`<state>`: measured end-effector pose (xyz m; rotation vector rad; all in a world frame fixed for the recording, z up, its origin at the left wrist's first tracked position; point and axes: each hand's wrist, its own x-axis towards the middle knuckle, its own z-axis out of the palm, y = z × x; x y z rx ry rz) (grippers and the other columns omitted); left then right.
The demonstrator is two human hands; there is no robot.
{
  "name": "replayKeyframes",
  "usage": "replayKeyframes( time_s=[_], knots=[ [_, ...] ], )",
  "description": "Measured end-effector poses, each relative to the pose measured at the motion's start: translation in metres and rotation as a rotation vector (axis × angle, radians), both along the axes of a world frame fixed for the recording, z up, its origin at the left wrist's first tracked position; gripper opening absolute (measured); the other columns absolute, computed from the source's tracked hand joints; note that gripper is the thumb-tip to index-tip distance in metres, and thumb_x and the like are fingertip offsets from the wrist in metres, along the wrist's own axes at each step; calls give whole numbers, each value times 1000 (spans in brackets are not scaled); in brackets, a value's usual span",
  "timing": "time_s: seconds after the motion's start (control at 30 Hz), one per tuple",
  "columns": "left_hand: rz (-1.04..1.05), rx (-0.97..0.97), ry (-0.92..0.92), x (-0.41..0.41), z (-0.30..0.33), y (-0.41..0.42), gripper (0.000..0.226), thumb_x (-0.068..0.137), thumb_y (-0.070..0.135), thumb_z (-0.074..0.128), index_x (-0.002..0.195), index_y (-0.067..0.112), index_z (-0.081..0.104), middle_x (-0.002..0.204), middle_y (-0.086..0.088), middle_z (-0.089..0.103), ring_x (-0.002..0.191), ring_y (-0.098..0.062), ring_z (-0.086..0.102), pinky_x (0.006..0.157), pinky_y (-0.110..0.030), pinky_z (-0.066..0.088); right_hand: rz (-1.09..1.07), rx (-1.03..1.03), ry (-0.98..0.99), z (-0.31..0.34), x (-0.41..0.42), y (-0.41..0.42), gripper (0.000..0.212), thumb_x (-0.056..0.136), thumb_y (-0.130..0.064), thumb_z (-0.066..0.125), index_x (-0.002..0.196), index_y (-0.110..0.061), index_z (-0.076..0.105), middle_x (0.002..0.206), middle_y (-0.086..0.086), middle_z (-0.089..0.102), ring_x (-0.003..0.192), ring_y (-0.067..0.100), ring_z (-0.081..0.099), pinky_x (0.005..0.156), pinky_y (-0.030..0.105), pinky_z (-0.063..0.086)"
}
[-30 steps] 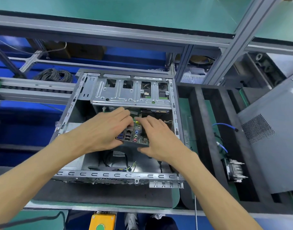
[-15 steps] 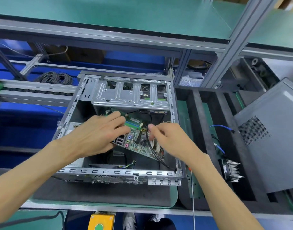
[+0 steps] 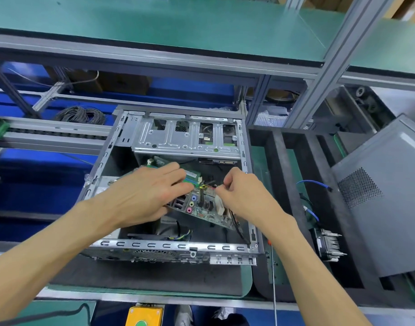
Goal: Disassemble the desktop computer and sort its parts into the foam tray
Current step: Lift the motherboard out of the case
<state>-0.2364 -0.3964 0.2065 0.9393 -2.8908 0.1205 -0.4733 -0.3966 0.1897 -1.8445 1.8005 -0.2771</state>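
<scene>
My left hand grips the motherboard by its left edge, tilted up inside the open case. My right hand pinches a small connector at the board's far right. A black cable runs from the board to the case's near right corner; lifting now could snag or tear it. The foam tray waits just right.

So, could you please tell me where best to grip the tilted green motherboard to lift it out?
Probably by its bare edges, from above: the green motherboard sits tilted in the open grey metal case, connectors crowding its face. The left hand already holds one side; black cables still trail.
</scene>
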Motion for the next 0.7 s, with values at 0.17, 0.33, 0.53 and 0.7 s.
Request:
replayKeyframes(
  time_s=[0.17, 0.33, 0.53, 0.7],
  knots=[
    [71, 25, 71, 14, 19, -1, 68, 52, 12, 92, 116, 13, 67, 95, 0, 59, 89, -19, 54, 48, -36, 53, -13, -9, 131, 10, -18, -6, 26, 97, -21, 51, 103, -2, 69, 90, 15, 73, 79, 33, 69, 73, 40, 59],
    [61, 7, 100, 14, 39, 5, 60, 58, 12, 91, 114, 15, 69, 94, 1, 59, 89, -20, 56, 49, -38, 53, -3, 14, 143, 14, -24, -12, 20, 95, -30, 60, 79, -22, 69, 62, -6, 64, 67, 21, 67, 58, 24, 50],
    [42, 3, 81, 12, 65, 21, 57, 56, 16, 93, 108, 13, 71, 90, 1, 61, 86, -24, 61, 49, -33, 51, -17, -7, 85, 8, -23, -14, 9, 96, -37, 62, 102, -32, 59, 84, -4, 65, 79, 18, 64, 67, 29, 47],
    [48, 3, 90, 14, 79, 33, 58, 53, 15, 94, 107, 12, 72, 88, 0, 61, 89, -16, 48, 49, -28, 46, -17, -36, 59, 5, -19, -10, 17, 97, -32, 59, 115, -31, 61, 85, -7, 61, 83, 18, 62, 69, 29, 43]
  ],
)
